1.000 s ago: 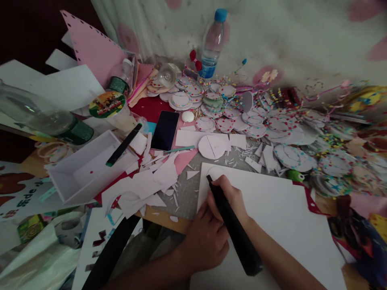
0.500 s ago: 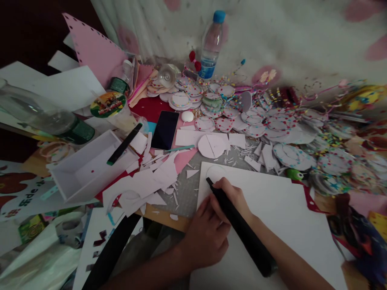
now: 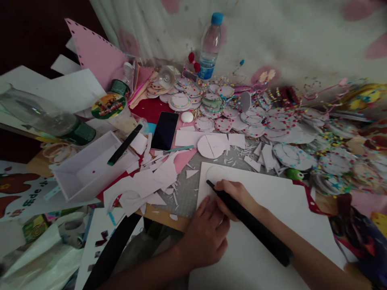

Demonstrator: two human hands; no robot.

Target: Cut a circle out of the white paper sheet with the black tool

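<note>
My right hand [image 3: 237,197] is closed around a black pen [image 3: 256,227]. The pen's tip meets a large white sheet [image 3: 278,205] near its upper left corner, at the lower left side of a faint, thin circle outline [image 3: 208,172]. Lying low on the sheet's left edge, my left hand [image 3: 207,233] has loosely bent fingers and nothing visible in them. Its fingertips are close to the right hand. Just beyond the sheet is a white paper disc [image 3: 211,146] with a line across it.
Paper scraps [image 3: 148,181] litter the grey cutting mat [image 3: 186,195]. To the left are a phone [image 3: 165,131], a white box [image 3: 87,167] with a dark marker [image 3: 124,145] across it, and bottles. Decorated paper discs [image 3: 254,117] pile up behind, beside a water bottle [image 3: 210,50].
The pen's tip has shifted slightly down, and its rear end has swung right and up. More of the circle outline shows. My left hand has stayed nearly still.
</note>
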